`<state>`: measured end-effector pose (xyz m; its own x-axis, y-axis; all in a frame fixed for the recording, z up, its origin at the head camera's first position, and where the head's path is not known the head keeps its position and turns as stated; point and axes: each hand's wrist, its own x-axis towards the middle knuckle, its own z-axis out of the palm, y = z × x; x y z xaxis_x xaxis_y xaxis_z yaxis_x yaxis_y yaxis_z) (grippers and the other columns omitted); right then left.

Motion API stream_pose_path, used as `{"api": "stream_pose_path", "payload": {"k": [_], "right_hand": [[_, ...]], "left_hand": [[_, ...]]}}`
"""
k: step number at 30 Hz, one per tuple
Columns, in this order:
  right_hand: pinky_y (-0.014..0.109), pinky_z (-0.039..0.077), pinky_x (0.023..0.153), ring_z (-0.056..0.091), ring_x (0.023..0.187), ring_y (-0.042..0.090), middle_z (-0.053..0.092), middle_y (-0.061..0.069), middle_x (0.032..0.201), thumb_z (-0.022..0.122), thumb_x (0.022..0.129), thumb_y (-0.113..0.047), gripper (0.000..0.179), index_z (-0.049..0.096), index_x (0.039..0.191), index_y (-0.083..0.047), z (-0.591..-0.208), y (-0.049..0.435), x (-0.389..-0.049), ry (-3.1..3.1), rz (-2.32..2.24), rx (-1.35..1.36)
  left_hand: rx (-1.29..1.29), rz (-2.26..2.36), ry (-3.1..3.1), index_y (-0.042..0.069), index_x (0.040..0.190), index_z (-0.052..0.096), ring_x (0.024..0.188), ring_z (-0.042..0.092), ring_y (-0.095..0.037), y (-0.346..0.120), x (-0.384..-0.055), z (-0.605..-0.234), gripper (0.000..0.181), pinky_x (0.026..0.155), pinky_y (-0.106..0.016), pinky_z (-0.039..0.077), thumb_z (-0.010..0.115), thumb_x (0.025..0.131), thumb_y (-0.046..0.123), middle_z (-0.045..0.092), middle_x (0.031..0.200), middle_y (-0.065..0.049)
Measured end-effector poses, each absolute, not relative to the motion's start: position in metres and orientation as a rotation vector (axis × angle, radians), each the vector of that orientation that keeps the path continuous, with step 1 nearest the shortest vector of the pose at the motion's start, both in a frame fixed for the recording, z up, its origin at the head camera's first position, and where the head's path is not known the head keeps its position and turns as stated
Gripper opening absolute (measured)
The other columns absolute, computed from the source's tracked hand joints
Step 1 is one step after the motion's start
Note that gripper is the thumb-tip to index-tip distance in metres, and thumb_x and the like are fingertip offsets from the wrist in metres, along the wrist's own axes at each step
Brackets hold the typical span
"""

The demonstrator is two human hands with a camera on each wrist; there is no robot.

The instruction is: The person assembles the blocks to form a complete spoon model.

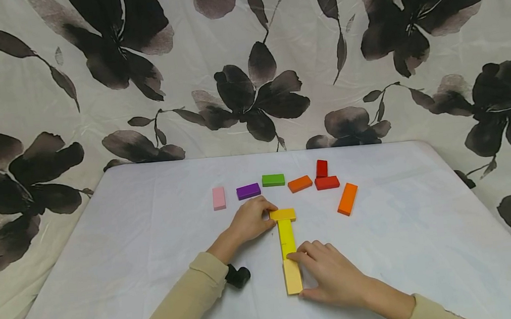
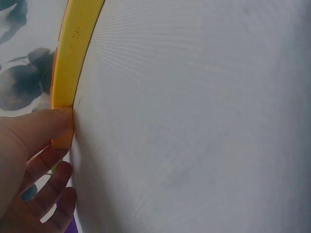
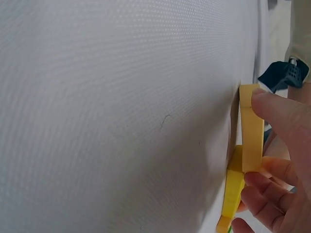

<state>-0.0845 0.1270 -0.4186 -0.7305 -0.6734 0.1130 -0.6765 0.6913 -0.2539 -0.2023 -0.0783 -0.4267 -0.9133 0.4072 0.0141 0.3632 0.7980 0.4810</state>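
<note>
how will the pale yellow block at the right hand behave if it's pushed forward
The pale yellow block looks solid and straight-edged, so it is probably stiff. Its flat faces suggest it would slide rather than roll. Pushed forward, it would likely nudge the bright yellow block lined up just ahead of it.

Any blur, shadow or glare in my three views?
Head: evenly lit, the green block distinct, no strong glare; left wrist: the white tabletop blurs and darkens toward the right edge; right wrist: a broad, soft shadow lies beside the pale yellow block.
</note>
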Motion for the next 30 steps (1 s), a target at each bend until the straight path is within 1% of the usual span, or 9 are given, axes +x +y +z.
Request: {"api": "stream_pose_path", "payload": {"k": [3,10,16,24,30], "right_hand": [[0.026,0.039,0.075,0.043,0.092,0.007,0.050,-0.007,0.107,0.075,0.070,-0.047,0.067,0.053,0.126,-0.018,-0.4180,0.1269,-0.0842,-2.885,0.434,1.146],[0.026,0.038,0.076,0.042,0.092,0.008,0.049,-0.006,0.109,0.075,0.072,-0.045,0.060,0.057,0.122,-0.017,-0.4177,0.1269,-0.0839,-2.917,0.419,1.138],[0.026,0.038,0.075,0.043,0.092,0.008,0.049,-0.006,0.110,0.073,0.072,-0.047,0.060,0.057,0.122,-0.018,-0.4174,0.1270,-0.0838,-2.921,0.409,1.142],[0.026,0.039,0.073,0.043,0.090,0.009,0.050,-0.007,0.108,0.073,0.073,-0.047,0.058,0.057,0.125,-0.027,-0.4162,0.1269,-0.0853,-2.956,0.405,1.168],[0.025,0.038,0.072,0.043,0.089,0.009,0.050,-0.007,0.108,0.072,0.074,-0.046,0.055,0.058,0.124,-0.029,-0.4157,0.1267,-0.0854,-2.942,0.391,1.178]], "left_hand": [[0.627,0.744,2.893,0.011,0.106,0.069,0.079,0.048,-0.012,-0.0782,-0.2026,-0.4264,0.029,0.073,-0.023,0.044,0.073,0.077,0.016,0.059,0.090,0.003],[0.620,0.753,2.887,0.011,0.106,0.069,0.078,0.048,-0.012,-0.0774,-0.2019,-0.4257,0.030,0.072,-0.023,0.044,0.073,0.077,0.016,0.059,0.090,0.002],[0.606,0.753,2.887,0.011,0.106,0.069,0.079,0.049,-0.012,-0.0771,-0.2013,-0.4253,0.029,0.074,-0.023,0.045,0.073,0.077,0.016,0.059,0.091,0.002],[0.624,0.754,2.884,0.010,0.106,0.070,0.079,0.048,-0.013,-0.0779,-0.2007,-0.4245,0.029,0.073,-0.024,0.044,0.073,0.077,0.016,0.059,0.091,0.002],[0.620,0.756,2.888,0.011,0.106,0.070,0.079,0.048,-0.012,-0.0776,-0.2006,-0.4241,0.029,0.073,-0.024,0.044,0.073,0.077,0.016,0.059,0.091,0.002]]}}
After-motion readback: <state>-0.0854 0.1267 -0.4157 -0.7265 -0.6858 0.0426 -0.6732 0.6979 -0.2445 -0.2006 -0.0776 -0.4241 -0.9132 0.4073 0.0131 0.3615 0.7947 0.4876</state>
